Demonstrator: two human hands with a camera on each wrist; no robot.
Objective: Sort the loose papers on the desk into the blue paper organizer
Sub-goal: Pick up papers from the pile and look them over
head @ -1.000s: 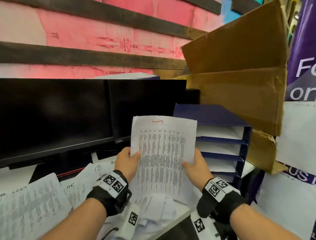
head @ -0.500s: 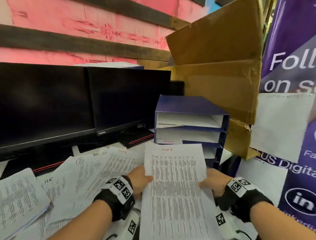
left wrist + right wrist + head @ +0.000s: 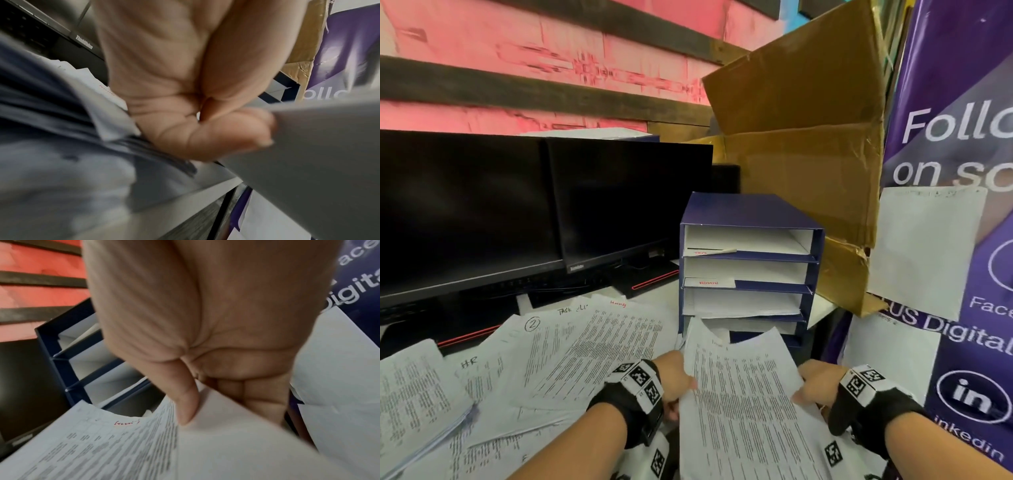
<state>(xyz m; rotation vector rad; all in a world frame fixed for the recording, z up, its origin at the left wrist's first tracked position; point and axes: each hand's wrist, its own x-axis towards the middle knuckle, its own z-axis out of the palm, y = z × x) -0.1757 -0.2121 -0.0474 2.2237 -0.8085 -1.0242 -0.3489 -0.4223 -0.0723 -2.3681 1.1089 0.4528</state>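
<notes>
Sheet (image 3: pixel 743 404) of printed text is lying low now, its long axis running away from the person, its curled top edge pointing at the lower slots of the blue paper organizer (image 3: pixel 748 212) on the table (image 3: pixel 822 310). A second ago it was standing upright in front of the face. Left hand (image 3: pixel 674 377) is pinching the left edge, fingers (image 3: pixel 226 138) curled underneath; right hand (image 3: pixel 816 383) is pinching the right edge, thumb on top. Loose papers (image 3: pixel 585 342) are lying just left.

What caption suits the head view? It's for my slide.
Both hands, left hand and right hand, feed a printed sheet toward the blue paper organizer.
</notes>
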